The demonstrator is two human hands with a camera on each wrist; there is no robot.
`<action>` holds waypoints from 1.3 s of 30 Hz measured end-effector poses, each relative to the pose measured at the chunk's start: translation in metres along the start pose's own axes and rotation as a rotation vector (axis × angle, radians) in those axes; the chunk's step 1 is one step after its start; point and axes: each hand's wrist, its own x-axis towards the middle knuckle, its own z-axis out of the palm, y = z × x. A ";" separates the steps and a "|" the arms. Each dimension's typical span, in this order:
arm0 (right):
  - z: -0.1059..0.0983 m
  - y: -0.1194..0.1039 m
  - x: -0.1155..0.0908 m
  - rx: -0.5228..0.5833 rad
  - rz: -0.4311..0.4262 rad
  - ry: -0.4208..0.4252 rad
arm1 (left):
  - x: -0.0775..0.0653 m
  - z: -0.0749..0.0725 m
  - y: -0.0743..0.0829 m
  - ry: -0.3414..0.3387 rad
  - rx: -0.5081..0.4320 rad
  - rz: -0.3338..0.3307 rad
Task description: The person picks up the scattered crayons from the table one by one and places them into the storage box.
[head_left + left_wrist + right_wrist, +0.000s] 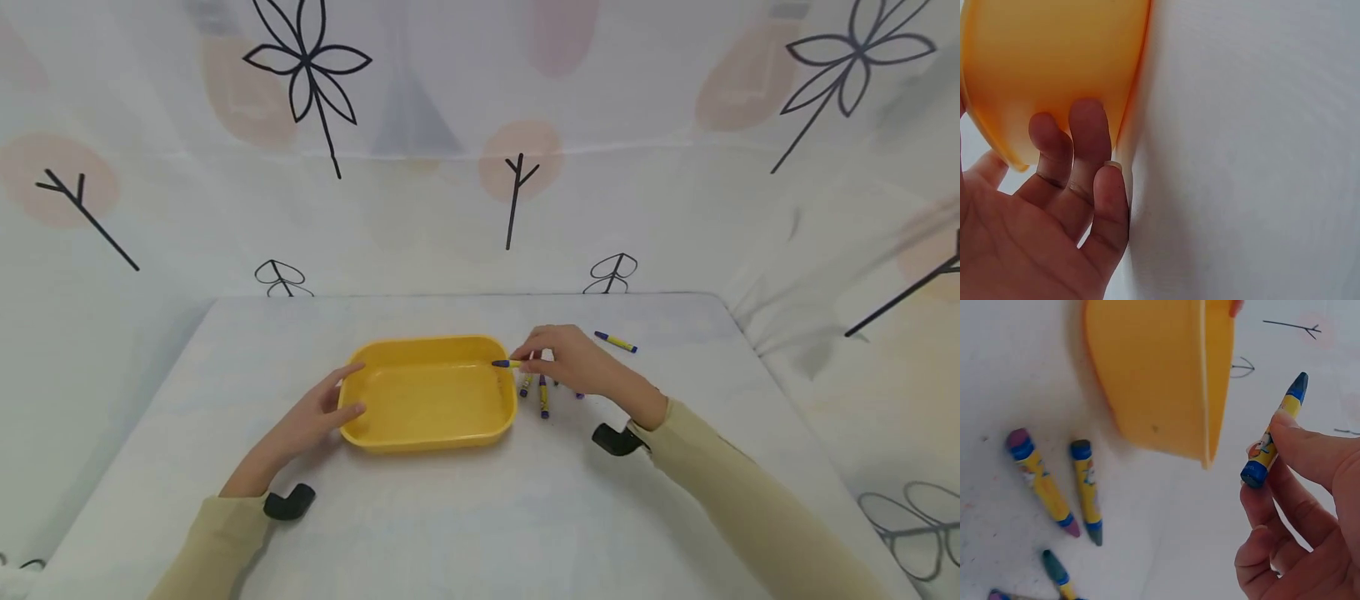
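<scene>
A shallow yellow plastic tray with rounded corners stands on the white table. My left hand grips its left end: thumb and a finger reach over the rim, while in the left wrist view the other fingers lie against the outer wall. Beyond the right rim, my right hand pinches a crayon with a yellow wrapper and dark blue-green tip between thumb and fingers. The crayon's tip points left over the tray's right edge. Under that hand lie several loose crayons, partly hidden by it.
One more crayon lies apart, farther back to the right. The white table meets a patterned cloth backdrop at its far edge. In the right wrist view, crayons with pink and dark green ends lie beside the tray.
</scene>
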 end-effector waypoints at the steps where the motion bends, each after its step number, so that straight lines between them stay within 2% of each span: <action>1: 0.001 -0.002 0.007 0.002 -0.015 -0.007 | 0.000 0.000 0.000 -0.002 -0.004 0.003; 11: 0.016 -0.015 0.069 0.043 -0.010 -0.137 | 0.000 -0.002 0.000 -0.019 -0.001 -0.010; 17: 0.037 -0.025 0.106 0.084 0.042 -0.217 | -0.001 -0.003 0.000 -0.017 -0.007 0.008; 21: 0.056 -0.028 0.123 0.119 0.061 -0.264 | 0.000 -0.003 -0.001 -0.017 -0.018 0.010; 27: 0.077 -0.029 0.135 0.155 0.057 -0.285 | 0.000 -0.002 -0.001 -0.026 -0.030 0.003; 32: 0.090 -0.028 0.138 0.133 0.070 -0.313 | 0.001 0.000 -0.003 -0.025 -0.036 0.017; 35: 0.097 -0.030 0.138 0.073 0.079 -0.313 | 0.000 0.000 -0.002 -0.018 -0.029 0.017; 39: 0.103 -0.034 0.139 -0.082 0.089 -0.301 | 0.000 0.000 0.000 -0.014 -0.013 0.001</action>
